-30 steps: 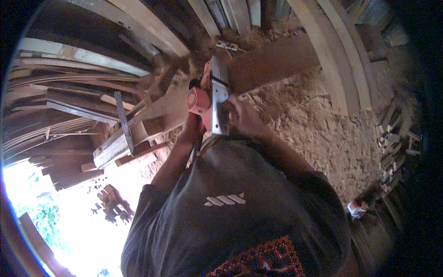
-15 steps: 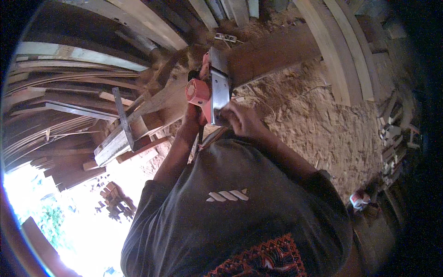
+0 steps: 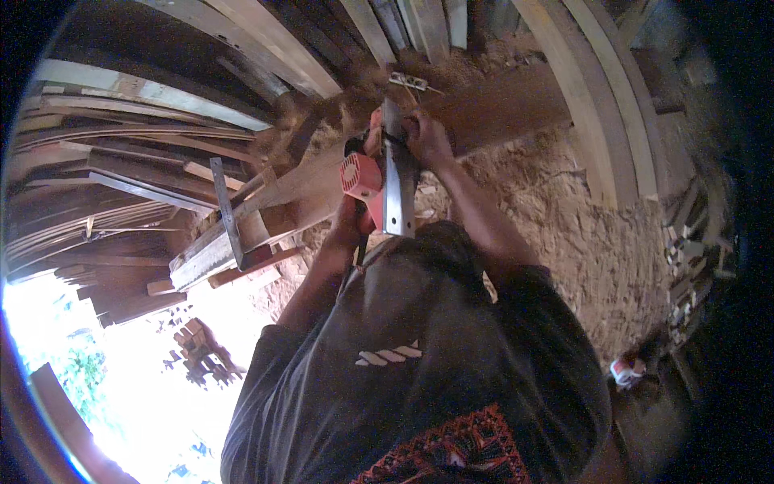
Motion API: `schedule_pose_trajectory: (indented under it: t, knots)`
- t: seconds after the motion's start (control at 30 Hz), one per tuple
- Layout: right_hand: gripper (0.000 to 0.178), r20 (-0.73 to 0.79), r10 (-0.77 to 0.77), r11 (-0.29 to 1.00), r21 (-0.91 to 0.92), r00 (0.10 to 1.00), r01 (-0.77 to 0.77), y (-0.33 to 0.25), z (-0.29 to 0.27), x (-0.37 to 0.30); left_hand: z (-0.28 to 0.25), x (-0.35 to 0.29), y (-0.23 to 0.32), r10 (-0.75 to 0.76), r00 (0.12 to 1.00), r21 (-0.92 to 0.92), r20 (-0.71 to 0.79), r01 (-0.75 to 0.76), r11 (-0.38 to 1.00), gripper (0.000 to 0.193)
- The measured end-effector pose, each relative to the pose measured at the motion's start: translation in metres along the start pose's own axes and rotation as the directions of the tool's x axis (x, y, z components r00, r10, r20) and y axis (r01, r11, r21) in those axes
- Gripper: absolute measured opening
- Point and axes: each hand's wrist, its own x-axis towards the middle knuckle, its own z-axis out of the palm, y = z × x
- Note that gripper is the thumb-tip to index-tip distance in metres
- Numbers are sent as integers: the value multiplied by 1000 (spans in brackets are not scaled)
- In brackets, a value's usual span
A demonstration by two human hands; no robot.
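A red electric planer (image 3: 401,194) is turned on its side in front of my chest, its shiny metal sole facing right. My left hand (image 3: 347,224) is closed round its handle, with the fingers mostly hidden behind the red body. At the planer's far end, my right hand (image 3: 429,141) has its fingers curled against the edge of the sole; the fingertips are partly hidden. Beyond the planer a long, thick wooden beam (image 3: 504,105) runs across from lower left to upper right.
A metal try square (image 3: 227,211) rests on the beam's left part. Stacked boards (image 3: 137,133) fill the left side. Curved-looking planks (image 3: 592,105) cross at the upper right. A power strip (image 3: 409,81) lies beyond the beam. Wood shavings (image 3: 564,242) cover the ground to the right.
My right hand has moved from the near end of the planer's sole to its far end. The planer has shifted slightly right and nearer, still in my left hand.
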Motion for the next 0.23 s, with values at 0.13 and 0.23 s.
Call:
schedule_pose_trajectory:
  t: [0.13,0.23]
  knots:
    - [24,-30,-155,973,169,987,158,-20,11,2,-21,2,-16,31,997,167,-64,-20,986,59]
    - [21,-53,-66,985,156,996,74,-7,10,15,-23,4,-15,174,985,576,-4,-140,806,60]
